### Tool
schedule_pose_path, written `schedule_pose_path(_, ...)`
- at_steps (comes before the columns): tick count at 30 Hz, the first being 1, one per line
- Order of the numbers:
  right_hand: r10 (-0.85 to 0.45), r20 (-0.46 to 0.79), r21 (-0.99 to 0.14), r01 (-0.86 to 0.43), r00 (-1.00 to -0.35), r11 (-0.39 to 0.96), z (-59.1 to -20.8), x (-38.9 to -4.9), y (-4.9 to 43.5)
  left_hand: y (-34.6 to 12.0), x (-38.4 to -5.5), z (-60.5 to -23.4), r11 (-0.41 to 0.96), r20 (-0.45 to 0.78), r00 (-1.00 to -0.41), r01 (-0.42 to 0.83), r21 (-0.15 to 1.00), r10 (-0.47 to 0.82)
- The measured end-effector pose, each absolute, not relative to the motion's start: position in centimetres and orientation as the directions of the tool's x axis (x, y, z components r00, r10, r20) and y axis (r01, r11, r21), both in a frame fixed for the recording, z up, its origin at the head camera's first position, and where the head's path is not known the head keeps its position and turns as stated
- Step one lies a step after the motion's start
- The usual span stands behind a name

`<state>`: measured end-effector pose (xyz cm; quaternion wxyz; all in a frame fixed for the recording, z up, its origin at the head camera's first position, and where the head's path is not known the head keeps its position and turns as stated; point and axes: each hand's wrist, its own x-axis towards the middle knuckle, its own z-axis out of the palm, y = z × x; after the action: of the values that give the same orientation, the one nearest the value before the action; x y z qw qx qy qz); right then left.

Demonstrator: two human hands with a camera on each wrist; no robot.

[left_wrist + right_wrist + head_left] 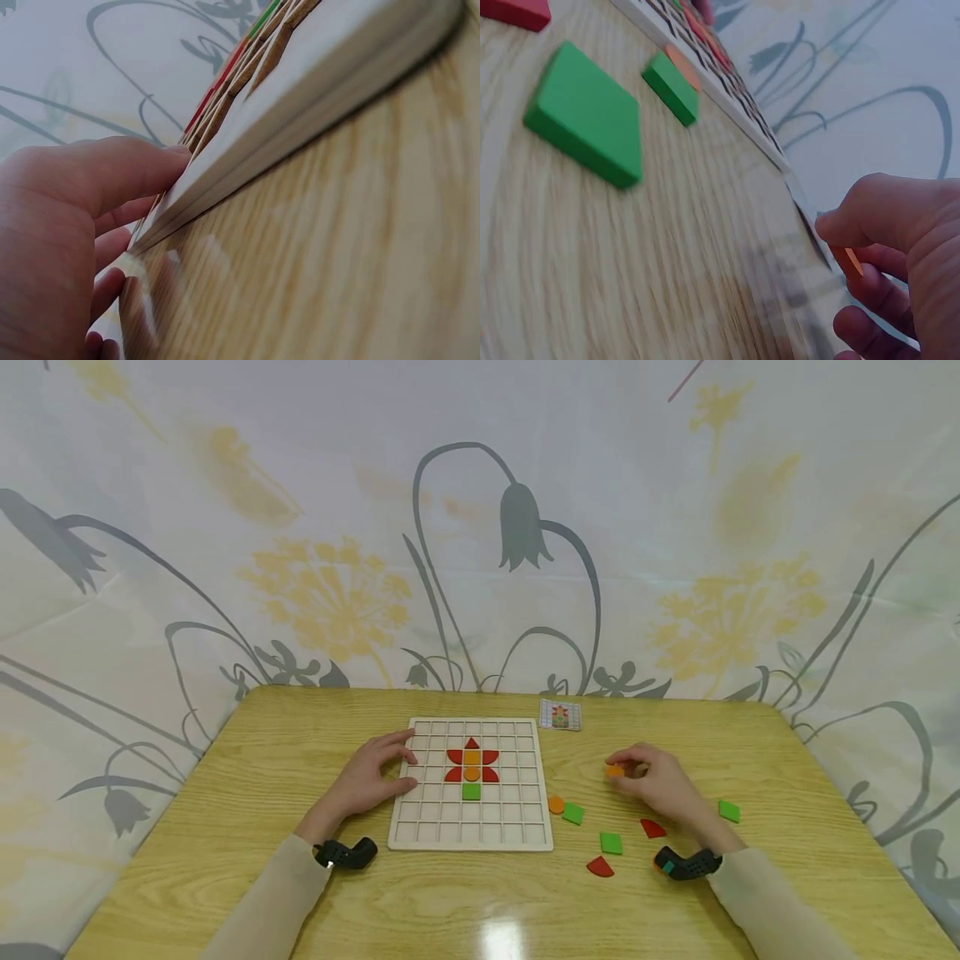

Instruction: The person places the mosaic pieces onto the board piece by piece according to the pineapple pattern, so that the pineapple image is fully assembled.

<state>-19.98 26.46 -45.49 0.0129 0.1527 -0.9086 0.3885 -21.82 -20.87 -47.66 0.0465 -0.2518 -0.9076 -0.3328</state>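
Observation:
A white grid board lies on the table with a figure of flat tiles set in its cells. A red triangle tops an orange square, an orange disc and a green square, with red quarter-circles at the sides. My left hand rests at the board's left edge, fingers spread, and in the left wrist view its thumb touches the rim. To the board's right, my right hand pinches a thin orange tile between thumb and fingers, above the table.
Loose tiles lie right of the board: an orange disc, green squares and red quarter-circles. One more green square is beyond my right wrist. A small pattern card lies past the board's far right corner.

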Motion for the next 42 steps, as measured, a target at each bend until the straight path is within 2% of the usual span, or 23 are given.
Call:
schedule_pose_path(17,-0.479,0.226,-0.7,-0.484,-0.848,0.525,-45.7,-20.0,18.2,-20.9,-21.8,-47.6,0.649,0.231,-0.878,0.467,0.6,0.418)
schedule_pose_path(22,-0.518,0.22,-0.691,-0.507,-0.827,0.515,-45.8,-19.9,15.5,-20.9,-21.8,-47.5,0.645,0.229,-0.878,0.466,0.605,0.42)
schedule_pose_path(31,-0.571,0.282,-0.648,-0.592,-0.771,0.479,-46.4,-20.0,12.3,-20.8,-22.0,-47.8,0.648,0.238,-0.871,0.481,0.59,0.429)
schedule_pose_path(37,-0.54,0.299,-0.684,-0.571,-0.787,0.453,-47.1,-20.1,11.1,-20.8,-22.0,-47.8,0.644,0.238,-0.87,0.482,0.594,0.432)
schedule_pose_path(42,-0.513,0.267,-0.733,-0.517,-0.816,0.442,-47.6,-20.1,10.9,-20.8,-22.0,-47.8,0.648,0.231,-0.878,0.467,0.602,0.419)
